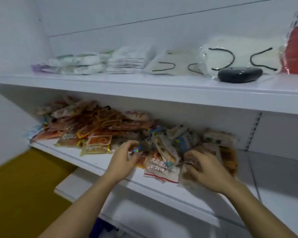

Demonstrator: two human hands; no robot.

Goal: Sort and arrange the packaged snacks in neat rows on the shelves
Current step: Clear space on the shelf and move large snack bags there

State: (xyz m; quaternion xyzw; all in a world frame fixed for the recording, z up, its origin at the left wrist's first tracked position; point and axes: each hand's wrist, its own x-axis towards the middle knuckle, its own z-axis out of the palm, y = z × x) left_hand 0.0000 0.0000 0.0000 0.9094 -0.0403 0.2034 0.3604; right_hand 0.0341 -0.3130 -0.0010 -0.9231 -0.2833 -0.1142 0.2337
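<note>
Left hand [126,158] pinching blue-marked packet [138,150] (axis blurred), right hand [203,167] seemingly gripping brown packet [187,172], lower shelf [96,162]

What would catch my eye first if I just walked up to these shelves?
The jumbled heap of snack packets on the middle shelf, with the left hand and right hand working in it. Above, a black oval object sits on the upper shelf.
</note>
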